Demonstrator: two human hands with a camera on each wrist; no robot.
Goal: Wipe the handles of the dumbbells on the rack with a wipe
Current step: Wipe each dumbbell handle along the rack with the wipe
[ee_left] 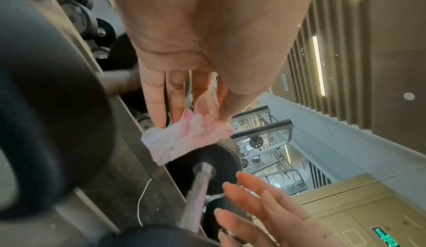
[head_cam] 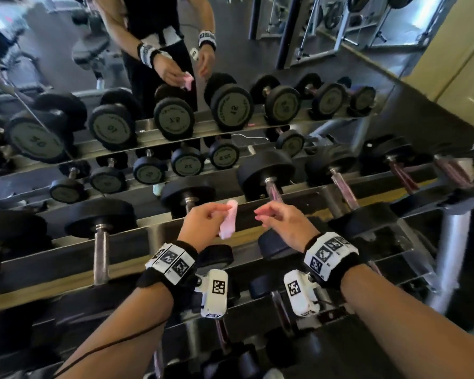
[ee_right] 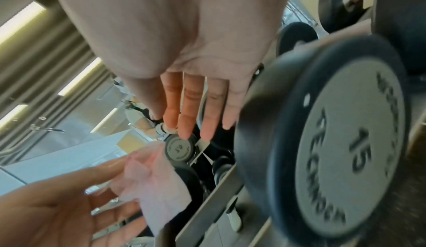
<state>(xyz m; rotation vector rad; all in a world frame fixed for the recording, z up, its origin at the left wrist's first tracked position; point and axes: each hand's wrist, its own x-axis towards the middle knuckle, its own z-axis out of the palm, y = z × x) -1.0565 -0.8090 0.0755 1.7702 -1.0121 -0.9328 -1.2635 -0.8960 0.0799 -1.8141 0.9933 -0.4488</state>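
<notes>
My left hand point(head_cam: 207, 218) pinches a crumpled pink-white wipe point(head_cam: 228, 220) between thumb and fingers, held in the air above the top row of the dumbbell rack point(head_cam: 137, 243). In the left wrist view the wipe point(ee_left: 184, 138) hangs from the fingertips point(ee_left: 221, 112) over a dumbbell handle point(ee_left: 198, 192). My right hand point(head_cam: 278, 218) hovers a short way to the right of the wipe, fingers loosely extended and holding nothing; the right wrist view shows its straight fingers point(ee_right: 191, 109) apart from the wipe point(ee_right: 152, 178). Black dumbbells point(head_cam: 266, 170) with metal handles point(head_cam: 101, 255) lie across the rack.
A wall mirror point(head_cam: 230, 64) behind the rack reflects my hands and the dumbbells. A large 15-marked dumbbell head point(ee_right: 334, 141) sits close to my right hand. More dumbbells fill a lower row point(head_cam: 225, 332). A grey upright post point(head_cam: 452, 255) stands at the right.
</notes>
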